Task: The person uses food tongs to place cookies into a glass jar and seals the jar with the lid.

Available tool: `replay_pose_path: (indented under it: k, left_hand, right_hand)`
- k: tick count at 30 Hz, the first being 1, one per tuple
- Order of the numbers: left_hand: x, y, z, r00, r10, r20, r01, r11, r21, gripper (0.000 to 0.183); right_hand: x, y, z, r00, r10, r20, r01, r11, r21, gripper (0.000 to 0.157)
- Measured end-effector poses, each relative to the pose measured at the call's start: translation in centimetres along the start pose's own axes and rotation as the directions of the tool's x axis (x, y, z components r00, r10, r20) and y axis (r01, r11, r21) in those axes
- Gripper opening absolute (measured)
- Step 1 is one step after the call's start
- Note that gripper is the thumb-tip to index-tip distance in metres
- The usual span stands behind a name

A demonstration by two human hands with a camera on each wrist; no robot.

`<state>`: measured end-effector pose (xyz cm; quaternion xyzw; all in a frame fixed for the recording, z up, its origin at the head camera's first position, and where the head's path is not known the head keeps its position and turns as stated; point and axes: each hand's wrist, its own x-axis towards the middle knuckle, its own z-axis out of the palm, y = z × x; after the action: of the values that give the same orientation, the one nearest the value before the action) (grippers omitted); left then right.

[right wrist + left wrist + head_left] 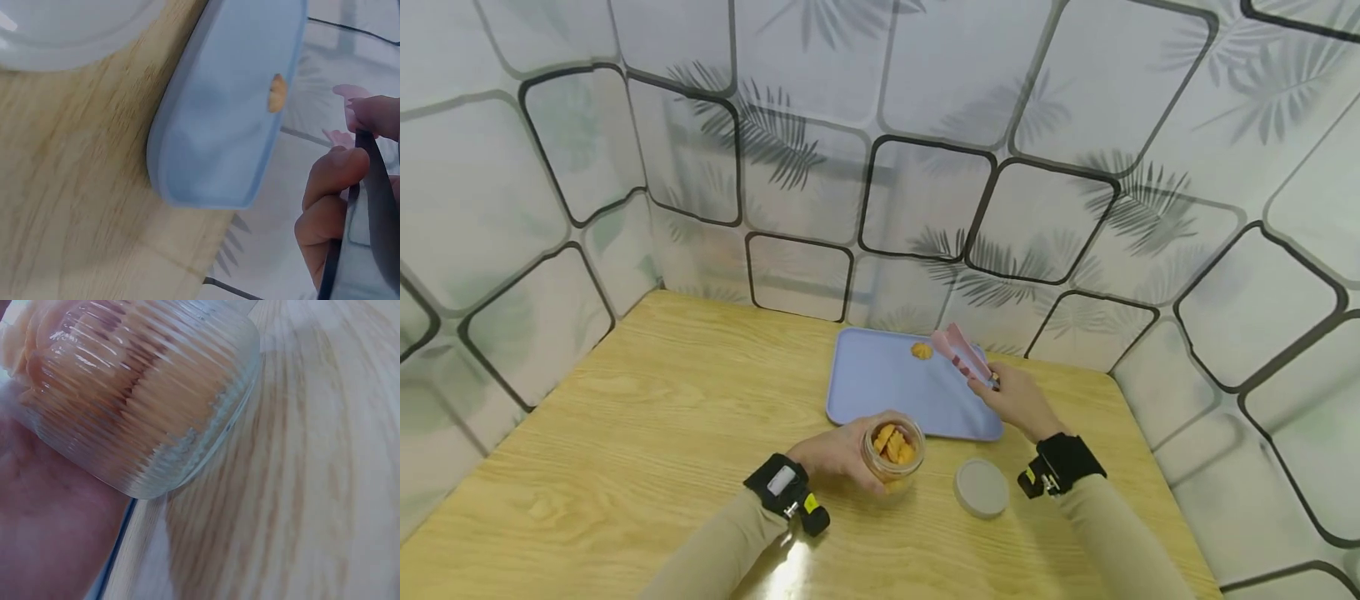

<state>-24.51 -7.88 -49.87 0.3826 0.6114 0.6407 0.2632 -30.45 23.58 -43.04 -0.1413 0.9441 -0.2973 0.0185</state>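
My left hand [841,454] grips a ribbed clear glass jar [169,394] around its side. The jar has no lid on it and holds several orange, ridged pieces [895,444]. In the left wrist view it leans close over the wooden table. My right hand [1021,402] holds pink-tipped tongs [966,357] with a dark handle [375,206]. Their tips are apart with nothing between them, above the far right part of a light blue tray [880,379]. One orange piece [922,351] lies on that tray near its far edge, just left of the tong tips.
A round whitish lid [981,488] lies flat on the wooden table [700,392], right of the jar and in front of the tray. Patterned curtains [925,192] rise behind the table and at both sides. Each wrist wears a black strapped camera.
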Motion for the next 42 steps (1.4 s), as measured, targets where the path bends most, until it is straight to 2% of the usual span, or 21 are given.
replay_pose_path:
  k: [5, 11, 13, 17, 20, 21, 22, 26, 28, 29, 33, 42]
  left_hand:
    - [-0.1, -0.1, -0.1, 1.0, 0.003, 0.022, -0.002, 0.999, -0.05, 0.09]
    - [-0.2, -0.3, 0.1, 0.999, 0.047, 0.015, -0.047, 0.999, -0.003, 0.088]
    - [-0.2, -0.4, 0.2, 0.999, 0.036, 0.01, -0.036, 0.999, 0.007, 0.089]
    - [-0.1, -0.2, 0.2, 1.0, 0.011, -0.001, -0.011, 1.0, -0.012, 0.09]
    - [0.0, -0.1, 0.1, 1.0, 0.009, -0.001, -0.009, 1.0, -0.023, 0.091]
    - [0.0, -0.1, 0.1, 1.0, 0.011, -0.001, -0.011, 1.0, -0.02, 0.091]
    - [-0.1, -0.1, 0.1, 1.0, 0.013, 0.0, -0.013, 1.0, -0.019, 0.091]
    - [0.0, -0.3, 0.0, 1.0, 0.023, 0.006, -0.023, 1.0, -0.011, 0.091]
    - [0.0, -0.3, 0.0, 1.0, 0.025, 0.007, -0.025, 1.0, -0.016, 0.091]
    - [0.1, -0.3, -0.1, 1.0, 0.025, 0.008, -0.025, 1.0, -0.019, 0.09]
    - [0.2, -0.3, 0.0, 1.0, 0.01, 0.011, -0.01, 0.999, -0.042, 0.09]
    - [0.1, -0.2, 0.2, 1.0, 0.005, -0.008, -0.005, 1.0, -0.012, 0.091]
  right_hand:
    - [2.8, 0.4, 2.1, 0.997, -0.058, -0.044, 0.051, 0.985, -0.164, 0.033]
    - [3.7, -0.4, 4.0, 0.999, -0.033, 0.008, 0.034, 0.983, -0.181, 0.037]
    - [3.8, -0.7, 4.3, 0.999, -0.005, 0.032, 0.011, 0.98, -0.198, 0.039]
    - [3.9, -1.1, 4.4, 0.997, 0.066, 0.03, -0.058, 0.974, -0.22, 0.039]
    - [4.1, -1.1, 4.7, 0.997, 0.072, 0.008, -0.069, 0.975, -0.211, 0.034]
    - [4.2, -1.1, 4.8, 0.998, 0.062, -0.002, -0.061, 0.977, -0.206, 0.033]
    - [4.5, -0.1, 5.2, 1.0, 0.009, -0.023, -0.013, 0.982, -0.191, 0.035]
    - [4.6, 0.0, 5.6, 0.994, -0.066, -0.081, 0.051, 0.983, -0.177, 0.033]
    - [4.5, 0.1, 5.7, 0.992, -0.089, -0.091, 0.072, 0.982, -0.174, 0.032]
    - [4.1, -0.8, 5.5, 0.995, -0.057, -0.082, 0.042, 0.984, -0.175, 0.029]
    - [3.2, -0.7, 5.1, 0.997, -0.051, -0.062, 0.042, 0.989, -0.14, 0.032]
    - [-1.2, -0.2, 3.6, 0.999, -0.023, -0.038, 0.021, 0.999, -0.038, 0.028]
